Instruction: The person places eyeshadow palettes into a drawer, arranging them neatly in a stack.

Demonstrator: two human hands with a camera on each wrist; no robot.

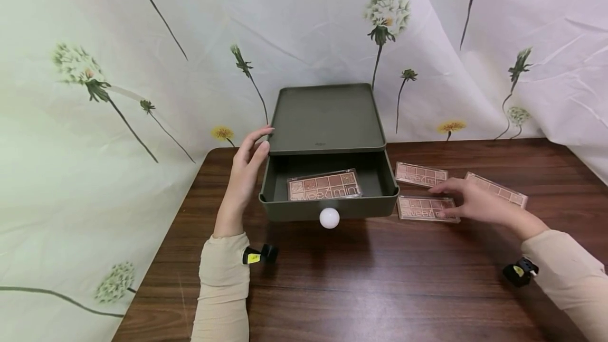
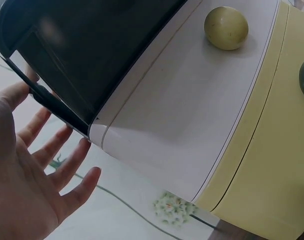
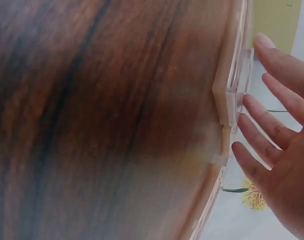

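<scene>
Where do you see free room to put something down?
Bare tabletop lies in front of the white knob, between the sleeves; the box top is bare too. Crowded: right of the drawer, three palettes near the right hand.

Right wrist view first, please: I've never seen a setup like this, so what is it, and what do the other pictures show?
No machine here: a person works bare-handed, wearing a camera on the head and one on each wrist. The right wrist camera looks past the right hand at palette edges.

The wide picture comes from the head. On the wooden table stands a dark green drawer unit with its drawer open and one palette inside; three more palettes lie to the right. The right hand is over the nearest; I can't tell whether it touches.

The left wrist picture shows the left hand at the unit's side, with white and yellow tiers below. Neither hand plainly grips anything.
</scene>
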